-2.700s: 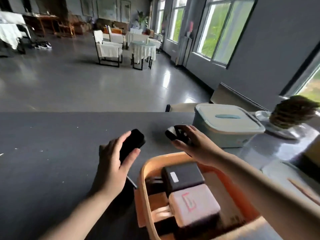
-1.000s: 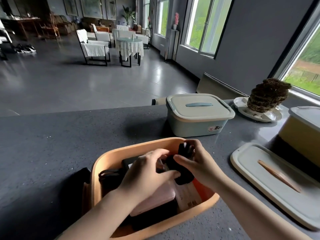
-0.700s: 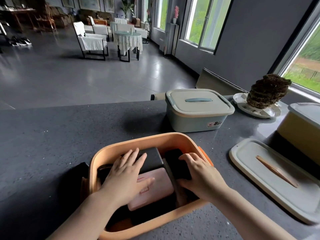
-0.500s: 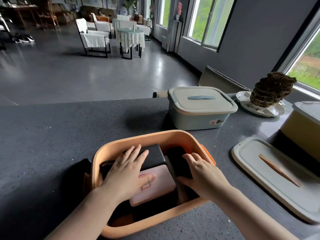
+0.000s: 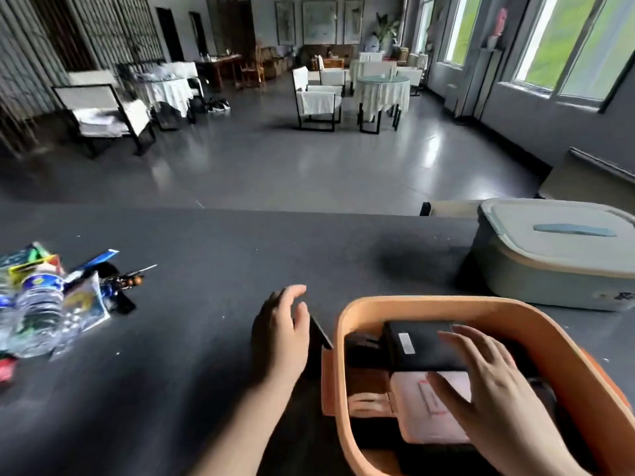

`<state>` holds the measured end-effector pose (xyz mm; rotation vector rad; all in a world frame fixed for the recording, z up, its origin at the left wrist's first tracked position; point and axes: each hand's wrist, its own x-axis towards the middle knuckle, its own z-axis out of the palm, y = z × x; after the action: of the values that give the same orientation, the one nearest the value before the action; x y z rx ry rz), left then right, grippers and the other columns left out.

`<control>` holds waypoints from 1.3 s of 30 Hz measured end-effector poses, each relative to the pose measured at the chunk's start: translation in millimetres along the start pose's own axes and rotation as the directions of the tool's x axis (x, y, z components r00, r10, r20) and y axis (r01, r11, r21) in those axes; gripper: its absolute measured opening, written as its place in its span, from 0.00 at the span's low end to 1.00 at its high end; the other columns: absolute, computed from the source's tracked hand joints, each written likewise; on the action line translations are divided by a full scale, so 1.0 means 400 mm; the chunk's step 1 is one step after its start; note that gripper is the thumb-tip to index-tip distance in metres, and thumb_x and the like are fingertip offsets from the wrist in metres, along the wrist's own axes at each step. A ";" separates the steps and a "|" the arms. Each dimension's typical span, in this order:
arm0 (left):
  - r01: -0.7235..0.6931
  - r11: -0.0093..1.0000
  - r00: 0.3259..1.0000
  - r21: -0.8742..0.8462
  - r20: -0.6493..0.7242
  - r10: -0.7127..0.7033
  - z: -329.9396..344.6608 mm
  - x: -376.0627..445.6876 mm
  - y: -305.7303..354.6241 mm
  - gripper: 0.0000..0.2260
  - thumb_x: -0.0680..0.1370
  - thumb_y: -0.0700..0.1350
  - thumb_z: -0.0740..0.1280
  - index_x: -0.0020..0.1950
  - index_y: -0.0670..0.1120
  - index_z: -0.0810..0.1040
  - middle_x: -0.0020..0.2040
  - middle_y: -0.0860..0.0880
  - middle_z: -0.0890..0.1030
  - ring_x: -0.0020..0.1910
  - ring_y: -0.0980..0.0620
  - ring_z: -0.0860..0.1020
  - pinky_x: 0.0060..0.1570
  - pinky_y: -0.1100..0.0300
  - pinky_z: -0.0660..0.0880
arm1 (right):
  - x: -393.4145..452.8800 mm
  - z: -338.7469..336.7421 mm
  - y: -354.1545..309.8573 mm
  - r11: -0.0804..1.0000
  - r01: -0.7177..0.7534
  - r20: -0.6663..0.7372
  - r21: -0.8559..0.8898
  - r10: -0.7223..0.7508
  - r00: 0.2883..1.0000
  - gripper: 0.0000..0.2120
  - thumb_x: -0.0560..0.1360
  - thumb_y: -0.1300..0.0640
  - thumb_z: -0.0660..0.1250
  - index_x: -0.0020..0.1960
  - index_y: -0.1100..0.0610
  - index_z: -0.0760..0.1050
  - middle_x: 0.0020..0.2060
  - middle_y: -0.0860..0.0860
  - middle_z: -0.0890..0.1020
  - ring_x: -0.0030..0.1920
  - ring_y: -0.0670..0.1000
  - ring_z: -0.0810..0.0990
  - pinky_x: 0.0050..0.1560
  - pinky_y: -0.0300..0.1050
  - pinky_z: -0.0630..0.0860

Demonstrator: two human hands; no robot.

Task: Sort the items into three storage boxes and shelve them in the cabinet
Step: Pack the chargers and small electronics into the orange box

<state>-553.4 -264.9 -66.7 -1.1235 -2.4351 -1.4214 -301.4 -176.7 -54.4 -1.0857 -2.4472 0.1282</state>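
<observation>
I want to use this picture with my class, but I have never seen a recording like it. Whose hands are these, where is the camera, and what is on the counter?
There is no machine here: a person wears a camera on the head, looking forward and down, so you see their own arms. The left hand grips a flat black item beside the orange box. The right hand lies open over a black case and a pink case inside that box. A grey-green box with its lid on stands to the right. A heap of packets and a water bottle lies on the left of the dark counter.
</observation>
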 end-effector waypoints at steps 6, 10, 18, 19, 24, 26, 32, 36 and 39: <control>0.117 0.966 0.876 0.233 0.434 -0.210 0.075 -0.020 -0.180 0.29 0.76 0.57 0.65 0.74 0.51 0.63 0.76 0.49 0.61 0.74 0.50 0.59 0.72 0.56 0.57 | 0.032 0.043 -0.055 1.000 -0.004 0.034 0.028 0.003 0.999 0.28 0.70 0.37 0.57 0.61 0.54 0.76 0.60 0.51 0.76 0.62 0.54 0.73 0.60 0.52 0.74; -0.031 0.930 0.857 0.366 0.489 -0.164 0.106 -0.018 -0.178 0.31 0.77 0.62 0.57 0.77 0.54 0.53 0.79 0.51 0.52 0.77 0.51 0.50 0.74 0.53 0.48 | 0.022 0.030 -0.036 0.990 -0.101 -0.009 0.096 0.103 0.995 0.28 0.69 0.37 0.57 0.60 0.53 0.76 0.60 0.51 0.76 0.62 0.52 0.71 0.60 0.48 0.69; -0.147 0.814 0.922 0.562 0.375 -0.092 0.065 -0.003 -0.198 0.32 0.71 0.68 0.45 0.65 0.54 0.72 0.60 0.50 0.75 0.62 0.48 0.71 0.65 0.51 0.59 | 0.013 0.032 -0.040 0.985 -0.137 0.006 0.104 0.137 0.990 0.29 0.69 0.36 0.57 0.61 0.53 0.76 0.60 0.50 0.76 0.63 0.51 0.69 0.60 0.46 0.67; -0.134 0.832 0.941 0.539 0.333 -0.064 0.058 -0.013 -0.208 0.33 0.69 0.68 0.45 0.62 0.52 0.75 0.59 0.49 0.76 0.61 0.47 0.72 0.64 0.49 0.60 | 0.011 0.032 -0.038 0.984 -0.149 0.021 0.101 0.147 0.989 0.27 0.70 0.37 0.58 0.61 0.53 0.75 0.60 0.50 0.76 0.64 0.49 0.68 0.60 0.44 0.66; -0.396 0.907 0.724 0.146 0.657 0.210 0.046 0.009 -0.211 0.28 0.75 0.60 0.52 0.75 0.57 0.59 0.77 0.55 0.58 0.76 0.56 0.52 0.75 0.52 0.48 | 0.008 0.038 -0.036 0.993 -0.121 0.093 0.010 0.120 0.988 0.22 0.72 0.41 0.64 0.62 0.51 0.76 0.60 0.48 0.76 0.63 0.50 0.70 0.59 0.45 0.69; -0.532 0.839 0.533 0.113 0.814 0.229 0.030 0.037 -0.200 0.27 0.78 0.63 0.55 0.76 0.60 0.54 0.77 0.60 0.52 0.76 0.61 0.44 0.75 0.52 0.41 | 0.008 0.037 -0.037 0.991 -0.135 0.115 0.001 0.134 0.984 0.22 0.72 0.43 0.67 0.63 0.50 0.75 0.61 0.47 0.76 0.64 0.51 0.70 0.60 0.47 0.70; -0.640 0.717 0.568 0.275 0.799 0.200 -0.016 0.096 -0.230 0.30 0.76 0.60 0.64 0.75 0.57 0.58 0.71 0.57 0.64 0.73 0.56 0.60 0.75 0.56 0.47 | 0.003 0.041 -0.032 0.994 -0.108 0.122 0.009 0.106 0.987 0.23 0.71 0.43 0.66 0.64 0.50 0.74 0.61 0.48 0.75 0.64 0.51 0.71 0.60 0.50 0.72; -0.294 0.895 0.764 0.334 0.645 0.010 0.003 0.074 -0.261 0.29 0.73 0.62 0.67 0.70 0.54 0.66 0.63 0.52 0.69 0.65 0.51 0.68 0.61 0.53 0.69 | 0.004 0.033 -0.040 0.993 -0.121 0.126 0.003 0.120 0.985 0.23 0.72 0.43 0.67 0.64 0.50 0.74 0.62 0.48 0.75 0.64 0.51 0.71 0.61 0.49 0.71; 0.136 0.989 0.886 -0.050 0.453 -0.099 0.007 0.058 -0.230 0.26 0.68 0.70 0.67 0.59 0.55 0.74 0.55 0.50 0.76 0.56 0.49 0.76 0.54 0.51 0.74 | 0.007 0.024 -0.052 0.991 -0.133 0.135 -0.032 0.136 0.981 0.27 0.70 0.37 0.57 0.64 0.49 0.74 0.62 0.48 0.75 0.64 0.51 0.71 0.61 0.48 0.71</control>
<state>-628.5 -276.9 -123.6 -1.4937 -2.8178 -1.4343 -321.3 -187.9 -56.3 -1.2920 -2.4990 0.2252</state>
